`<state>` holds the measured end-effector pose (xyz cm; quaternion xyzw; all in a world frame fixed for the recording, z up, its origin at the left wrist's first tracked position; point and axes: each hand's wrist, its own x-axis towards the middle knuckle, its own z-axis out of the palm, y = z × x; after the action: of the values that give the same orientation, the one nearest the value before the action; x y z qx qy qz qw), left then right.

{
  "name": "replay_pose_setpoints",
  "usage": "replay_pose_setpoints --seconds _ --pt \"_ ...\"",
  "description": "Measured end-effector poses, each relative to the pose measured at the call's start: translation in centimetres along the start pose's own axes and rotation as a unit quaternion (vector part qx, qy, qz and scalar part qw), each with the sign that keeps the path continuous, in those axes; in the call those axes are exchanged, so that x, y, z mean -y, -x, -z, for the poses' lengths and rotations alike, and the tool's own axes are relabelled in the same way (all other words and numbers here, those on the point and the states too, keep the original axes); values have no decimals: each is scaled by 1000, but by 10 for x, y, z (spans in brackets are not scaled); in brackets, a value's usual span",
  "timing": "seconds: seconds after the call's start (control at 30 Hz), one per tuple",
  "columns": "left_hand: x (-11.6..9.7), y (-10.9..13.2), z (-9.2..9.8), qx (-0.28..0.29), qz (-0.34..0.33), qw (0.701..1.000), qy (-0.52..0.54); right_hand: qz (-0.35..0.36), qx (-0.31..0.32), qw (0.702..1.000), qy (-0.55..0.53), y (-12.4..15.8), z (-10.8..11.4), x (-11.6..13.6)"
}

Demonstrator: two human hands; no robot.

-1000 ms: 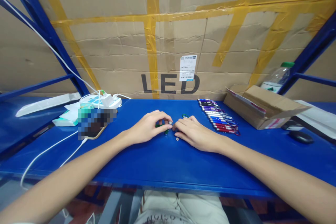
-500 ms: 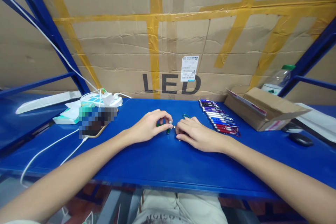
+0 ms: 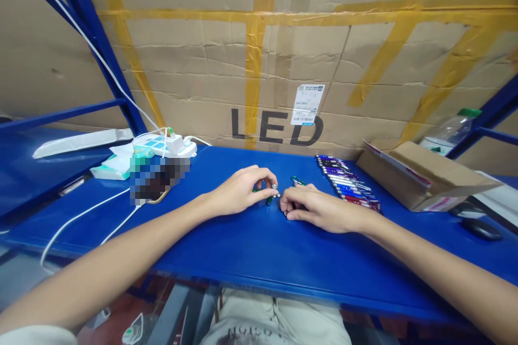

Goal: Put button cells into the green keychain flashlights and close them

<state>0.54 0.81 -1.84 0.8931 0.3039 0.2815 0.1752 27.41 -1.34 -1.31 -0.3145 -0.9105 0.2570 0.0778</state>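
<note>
My left hand is closed in a pinch, with a small shiny silver piece at its fingertips, too small to name surely. Under those fingers a short green tube shows in part. Just to the right, my right hand rests low over the blue table with its fingers curled in. A green carabiner loop sticks out beyond its knuckles. A small dark and silver end shows by the right thumb; most of what that hand holds is hidden. The fingertips of both hands nearly meet.
Several pen-like metal tubes with carabiners lie in a row, sorted by colour. An open cardboard box and a black mouse are at right. A phone, tissue pack and white power strip with cables lie left.
The whole view has shifted, so things appear slightly further right. Both hands keep nearly the same pose, with only small finger movements.
</note>
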Motion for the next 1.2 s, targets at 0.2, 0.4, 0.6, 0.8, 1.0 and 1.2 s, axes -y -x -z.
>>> replay_pose_setpoints --seconds 0.2,0.4,0.6,0.8,1.0,1.2 --pt "0 1 -1 5 1 1000 1 -1 -6 1000 -19 -2 -1 -1" --pt "0 1 0 2 4 1000 -4 -14 -34 999 -33 -1 -3 -2" --pt "-1 0 0 -4 9 1000 -1 -23 -48 990 -131 -1 -2 -8" --pt "-1 0 -1 -7 4 1000 7 19 -59 993 -98 0 -1 -4" --pt "-1 0 -1 -6 6 1000 6 43 -70 995 -51 4 7 -5" --pt "-2 0 -1 -3 10 1000 7 7 -43 998 -48 12 19 -17"
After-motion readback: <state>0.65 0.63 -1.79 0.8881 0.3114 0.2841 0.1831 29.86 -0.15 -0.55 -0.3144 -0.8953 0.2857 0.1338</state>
